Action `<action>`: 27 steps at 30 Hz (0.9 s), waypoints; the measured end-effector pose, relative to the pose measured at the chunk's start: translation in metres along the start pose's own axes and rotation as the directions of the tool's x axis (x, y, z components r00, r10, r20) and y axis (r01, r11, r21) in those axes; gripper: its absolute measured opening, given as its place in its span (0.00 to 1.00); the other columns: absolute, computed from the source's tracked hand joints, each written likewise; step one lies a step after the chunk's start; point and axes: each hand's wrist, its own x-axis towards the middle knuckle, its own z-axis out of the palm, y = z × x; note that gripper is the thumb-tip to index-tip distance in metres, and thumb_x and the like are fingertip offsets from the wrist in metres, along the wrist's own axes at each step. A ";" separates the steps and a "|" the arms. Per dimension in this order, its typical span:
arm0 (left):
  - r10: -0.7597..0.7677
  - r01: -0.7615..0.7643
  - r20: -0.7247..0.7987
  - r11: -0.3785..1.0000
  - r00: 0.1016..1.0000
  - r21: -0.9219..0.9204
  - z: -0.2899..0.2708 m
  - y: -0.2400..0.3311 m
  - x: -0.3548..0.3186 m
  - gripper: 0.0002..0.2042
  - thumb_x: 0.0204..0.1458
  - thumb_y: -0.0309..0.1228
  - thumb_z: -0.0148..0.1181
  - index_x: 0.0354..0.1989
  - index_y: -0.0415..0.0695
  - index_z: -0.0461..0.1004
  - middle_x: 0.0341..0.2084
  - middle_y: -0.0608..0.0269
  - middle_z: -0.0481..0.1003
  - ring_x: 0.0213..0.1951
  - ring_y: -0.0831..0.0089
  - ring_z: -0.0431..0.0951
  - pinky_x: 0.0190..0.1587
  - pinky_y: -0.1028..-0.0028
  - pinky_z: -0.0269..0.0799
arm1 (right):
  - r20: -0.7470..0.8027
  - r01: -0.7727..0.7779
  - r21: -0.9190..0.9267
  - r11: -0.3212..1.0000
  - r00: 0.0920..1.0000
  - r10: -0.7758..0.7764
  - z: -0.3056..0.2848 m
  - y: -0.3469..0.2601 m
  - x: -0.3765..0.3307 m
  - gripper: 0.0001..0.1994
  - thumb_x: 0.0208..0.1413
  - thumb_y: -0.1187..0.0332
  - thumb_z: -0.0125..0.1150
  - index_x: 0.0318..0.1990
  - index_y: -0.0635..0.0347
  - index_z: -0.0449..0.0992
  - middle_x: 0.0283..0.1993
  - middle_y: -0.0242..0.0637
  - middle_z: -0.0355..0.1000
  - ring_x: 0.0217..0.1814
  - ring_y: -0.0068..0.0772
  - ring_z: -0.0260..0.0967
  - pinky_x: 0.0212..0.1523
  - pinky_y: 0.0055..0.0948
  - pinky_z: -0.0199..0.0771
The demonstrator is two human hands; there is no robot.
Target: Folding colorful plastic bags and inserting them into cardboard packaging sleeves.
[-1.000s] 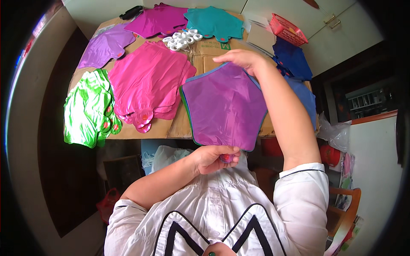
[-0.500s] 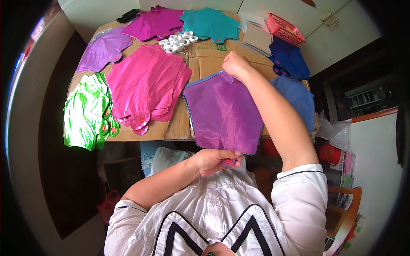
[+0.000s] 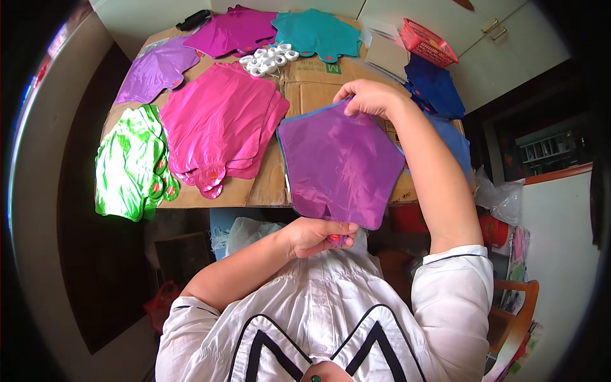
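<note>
Between my two hands hangs a flat purple foil balloon [image 3: 344,165], with a blue edge showing behind its upper left side. My left hand [image 3: 318,237] is closed on its lower tip, where a small red spot shows by the fingers. At the upper corner, my right hand [image 3: 369,100] pinches the foil between thumb and fingers. To the left of the held balloon lies a stack of pink foil balloons [image 3: 219,121], their rounded tabs toward me. Shiny green foil balloons [image 3: 127,162] lie farther left, at the cardboard's edge.
Lilac [image 3: 156,69], magenta [image 3: 232,32] and teal foil balloons [image 3: 316,35] lie along the back of the cardboard [image 3: 264,184]. Small white rolls [image 3: 267,58] sit among them. Dark blue foil [image 3: 436,86], lighter blue foil [image 3: 453,143] and a red basket [image 3: 428,43] are at right.
My right hand has turned and its fingers have spread from a fist to a pinch on the upper corner. The purple balloon has opened out wider, its right side moving right.
</note>
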 end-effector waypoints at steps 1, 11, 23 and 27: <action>0.021 -0.021 0.029 1.000 0.999 0.006 -0.001 0.001 -0.001 0.10 0.57 0.30 0.60 0.42 0.36 0.75 0.38 0.61 0.77 0.42 0.70 0.79 0.52 0.68 0.73 | -0.053 -0.030 -0.020 0.999 0.998 0.029 0.002 -0.001 0.000 0.16 0.46 0.80 0.57 0.46 0.64 0.75 0.38 0.35 0.74 0.36 0.24 0.71 0.35 0.24 0.73; 0.006 0.023 0.103 0.961 0.995 -0.275 -0.014 0.003 -0.018 0.18 0.57 0.31 0.59 0.52 0.33 0.69 0.44 0.51 0.76 0.46 0.62 0.79 0.58 0.58 0.70 | -0.117 -0.050 0.057 0.997 0.992 0.057 0.019 0.010 -0.005 0.15 0.47 0.82 0.49 0.44 0.64 0.75 0.34 0.35 0.74 0.32 0.23 0.71 0.31 0.24 0.71; -0.015 -0.002 -0.166 0.995 0.986 -0.105 0.011 -0.003 0.001 0.09 0.62 0.35 0.55 0.32 0.44 0.72 0.25 0.71 0.70 0.28 0.79 0.68 0.43 0.73 0.71 | -0.344 -0.109 -0.039 0.993 0.935 0.089 0.018 0.002 0.006 0.10 0.51 0.76 0.50 0.40 0.63 0.76 0.32 0.37 0.74 0.29 0.24 0.69 0.27 0.30 0.68; 0.023 -0.034 -0.209 0.998 0.978 -0.050 0.020 -0.005 0.004 0.09 0.63 0.34 0.53 0.31 0.45 0.72 0.25 0.70 0.71 0.28 0.78 0.69 0.42 0.74 0.71 | -0.396 -0.211 -0.168 0.963 0.909 0.130 0.022 0.000 0.022 0.13 0.52 0.69 0.51 0.41 0.64 0.78 0.42 0.51 0.77 0.38 0.47 0.77 0.39 0.39 0.76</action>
